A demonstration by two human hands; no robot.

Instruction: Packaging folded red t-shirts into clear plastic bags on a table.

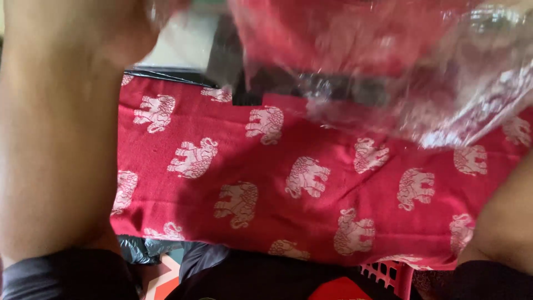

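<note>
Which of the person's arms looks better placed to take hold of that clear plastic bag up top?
Probably the left. The left forearm reaches up toward the crinkled clear plastic bag above the red elephant-patterned cloth; only the right arm's lower part shows. Both hands are out of view.

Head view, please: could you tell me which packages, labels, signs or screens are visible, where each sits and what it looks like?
Clear plastic bag: top right, raised above the cloth, crumpled and glossy, blurred, red fabric showing through it.
Labels, signs, screens: none visible.
Red cloth with white elephants: spread across the middle, beneath the bag; no packaging on it.
The hands are out of view; only forearms show at both edges.
</note>
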